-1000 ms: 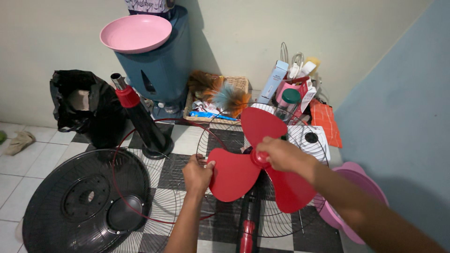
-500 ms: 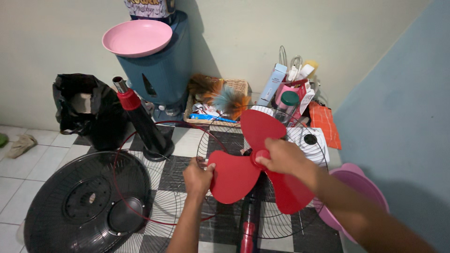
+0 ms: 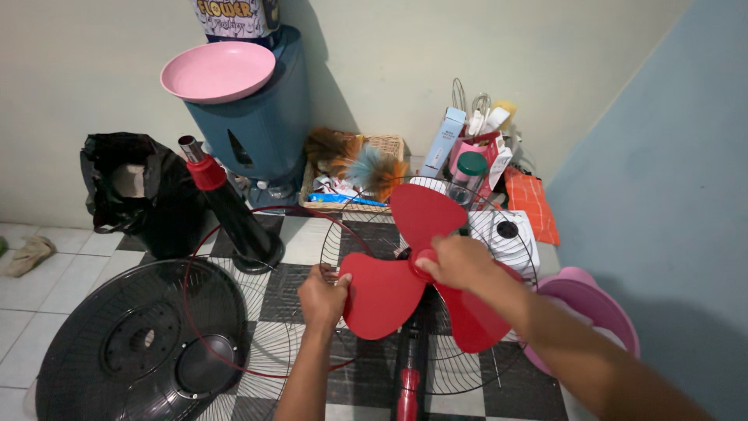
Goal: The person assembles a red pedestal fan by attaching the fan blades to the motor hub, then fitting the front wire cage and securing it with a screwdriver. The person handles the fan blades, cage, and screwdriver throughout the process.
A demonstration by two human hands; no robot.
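A red three-bladed fan blade sits over a round wire fan guard on the fan's body. My right hand is closed over the blade's hub at the centre. My left hand grips the left blade's edge together with the guard's rim. Below the hub runs the fan's black and red pole, lying on the floor.
A black round front grille with a red ring lies at the lower left. A black and red stand tube, a black bag, a blue bin with a pink plate, a basket of clutter and a pink basin surround the fan.
The view has shifted slightly. Both hands stay on the blade, which has turned a little.
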